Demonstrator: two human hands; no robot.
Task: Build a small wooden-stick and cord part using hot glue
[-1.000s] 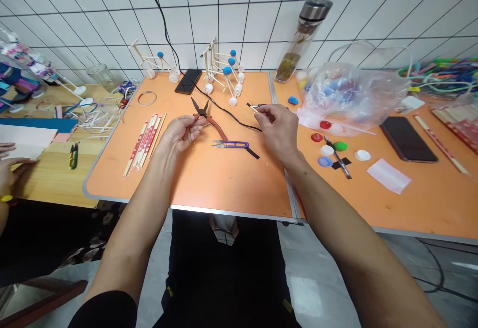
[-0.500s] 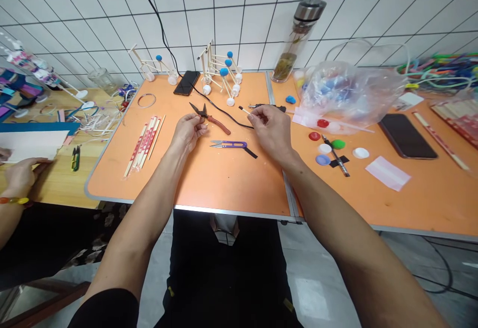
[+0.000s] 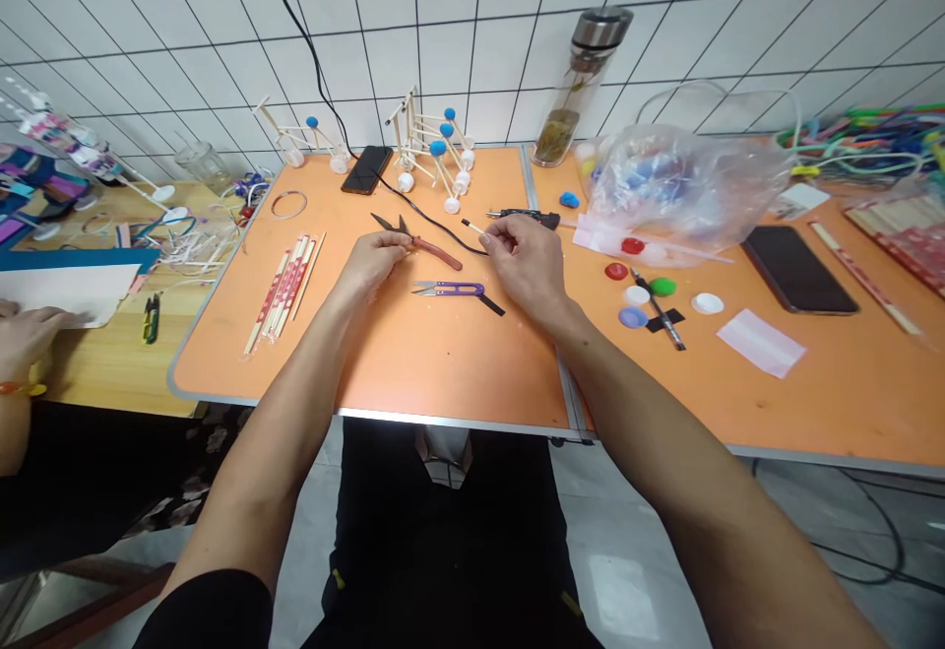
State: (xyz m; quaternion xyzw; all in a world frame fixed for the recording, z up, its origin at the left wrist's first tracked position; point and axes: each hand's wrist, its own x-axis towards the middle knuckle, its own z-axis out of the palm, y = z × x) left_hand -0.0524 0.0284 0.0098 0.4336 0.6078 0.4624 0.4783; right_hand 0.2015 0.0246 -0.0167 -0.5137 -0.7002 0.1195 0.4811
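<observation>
My left hand (image 3: 375,263) is closed at the pliers (image 3: 441,252), its fingertips at the pivot. The pliers' jaws point up-left and one reddish handle shows; the hand covers the other. My right hand (image 3: 528,260) pinches a short thin wooden stick (image 3: 474,227) with a dark tip pointing left. Between my hands lie purple thread snips (image 3: 449,289) with a black strip (image 3: 491,305) at their handle end. Behind my right hand is a black pen-shaped tool (image 3: 533,217). Wrapped chopsticks (image 3: 284,292) lie left of my left hand.
Stick models with blue balls (image 3: 438,148) stand at the back beside a phone (image 3: 367,168). A glass bottle (image 3: 572,102), plastic bag (image 3: 686,181), coloured clay discs (image 3: 662,286) and another phone (image 3: 799,270) are to the right. At left, a co-worker's hand (image 3: 33,334) rests on paper.
My left hand has turned palm-down and moved its fingers onto the pliers. My right hand has shifted slightly left with the stick. The co-worker's hand has moved left.
</observation>
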